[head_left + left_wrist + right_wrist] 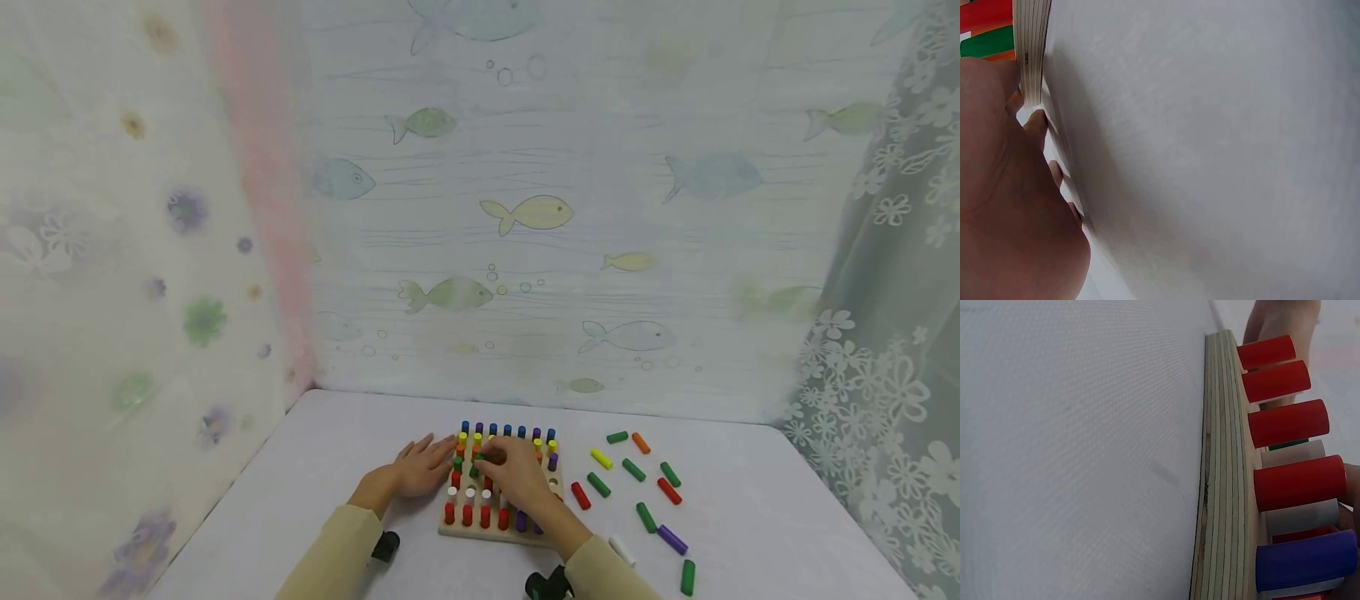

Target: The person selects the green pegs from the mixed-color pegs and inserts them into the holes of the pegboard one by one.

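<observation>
Wooden and pale, the layered plywood peg board (491, 531) lay on the white-clothed table (750, 517), stuck with short coloured cylinder pegs. Along its far edge stood seven blue pegs (507, 430); along its near edge the head view showed four red pegs (467, 515), with at least two white pegs (469, 494) behind them and purple ones beside the wrist, the rest hidden under the arm. The left hand (424, 467) rested flat on the table, fingers straight and relaxed, fingertips touching the board's left edge (1030, 56). The right hand (517, 473) hovered over the board's middle, its fingertips curled down round a small green peg (476, 467) among the standing pegs. To the right of the board, twelve loose pegs lay scattered on the cloth: six green (633, 469), two red (581, 495), one yellow (601, 458), one orange (641, 442), one purple (672, 539) and one white (622, 550). No brand, label or writing could be read anywhere.
</observation>
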`<state>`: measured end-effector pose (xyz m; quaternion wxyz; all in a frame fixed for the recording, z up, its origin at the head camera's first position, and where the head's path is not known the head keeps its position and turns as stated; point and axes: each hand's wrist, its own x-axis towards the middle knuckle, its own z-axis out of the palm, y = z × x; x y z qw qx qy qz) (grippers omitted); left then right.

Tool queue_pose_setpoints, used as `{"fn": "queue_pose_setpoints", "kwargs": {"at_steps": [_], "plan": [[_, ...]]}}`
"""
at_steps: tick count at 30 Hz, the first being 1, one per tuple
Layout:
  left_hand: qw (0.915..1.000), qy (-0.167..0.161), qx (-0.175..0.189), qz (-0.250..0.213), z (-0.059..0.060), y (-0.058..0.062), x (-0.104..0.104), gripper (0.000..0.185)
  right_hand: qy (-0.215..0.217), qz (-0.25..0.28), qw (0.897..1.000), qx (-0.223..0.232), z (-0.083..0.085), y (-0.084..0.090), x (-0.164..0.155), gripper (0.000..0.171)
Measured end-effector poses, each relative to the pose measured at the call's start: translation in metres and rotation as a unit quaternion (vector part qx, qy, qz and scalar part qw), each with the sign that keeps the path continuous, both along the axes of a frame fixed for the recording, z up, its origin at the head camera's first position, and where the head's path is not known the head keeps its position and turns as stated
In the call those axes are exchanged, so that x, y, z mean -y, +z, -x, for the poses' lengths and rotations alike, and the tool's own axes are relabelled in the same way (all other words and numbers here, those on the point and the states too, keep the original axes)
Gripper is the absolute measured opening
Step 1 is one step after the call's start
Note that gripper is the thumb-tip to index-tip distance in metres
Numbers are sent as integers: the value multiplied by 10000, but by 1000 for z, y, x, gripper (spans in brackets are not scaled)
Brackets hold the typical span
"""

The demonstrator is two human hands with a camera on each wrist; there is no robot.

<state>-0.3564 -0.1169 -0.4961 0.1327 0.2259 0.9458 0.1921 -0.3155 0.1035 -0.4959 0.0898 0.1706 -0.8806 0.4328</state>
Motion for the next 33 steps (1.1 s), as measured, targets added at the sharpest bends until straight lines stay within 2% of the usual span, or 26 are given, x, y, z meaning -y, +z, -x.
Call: {"fn": "queue_pose_setpoints", "kwargs": {"at_steps": [10,23,33], "plan": [[10000,-7,-56,-2,0,-1,0,57,-52,-183,9998,47,1,0,1,15],[10000,12,-64,9,4,-5,-1,56,51,-332,9994,-69,1,1,1,14],[10000,18,-36,67,3,-4,-1,56,243,-570,9980,81,1,2,1,15]]}}
